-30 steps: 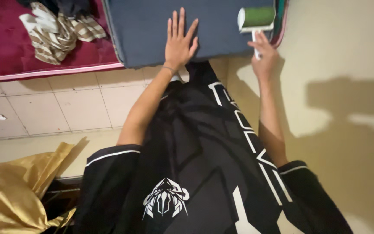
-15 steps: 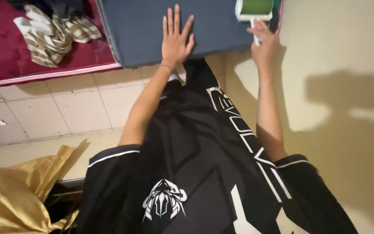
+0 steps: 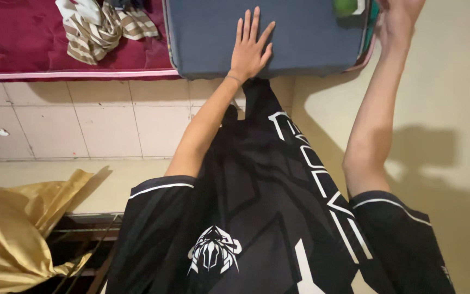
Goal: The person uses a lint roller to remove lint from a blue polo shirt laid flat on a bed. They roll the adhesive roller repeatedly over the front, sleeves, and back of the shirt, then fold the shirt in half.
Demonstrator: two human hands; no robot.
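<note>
My left hand lies flat, fingers spread, on a dark blue-grey fabric pad near its front edge. My right hand reaches to the pad's right end at the top edge of the view and grips the white handle of a lint roller. Only part of the roller's green roll shows, resting on the pad. My black shirt with white markings fills the lower middle.
A maroon mattress lies to the left of the pad, with a crumpled striped cloth on it. Pale floor tiles run below it. Gold fabric is heaped at the lower left. A beige wall stands on the right.
My right hand has pushed the lint roller farther along the blue pad, toward the top edge of the view. My left hand has stayed flat on the pad.
</note>
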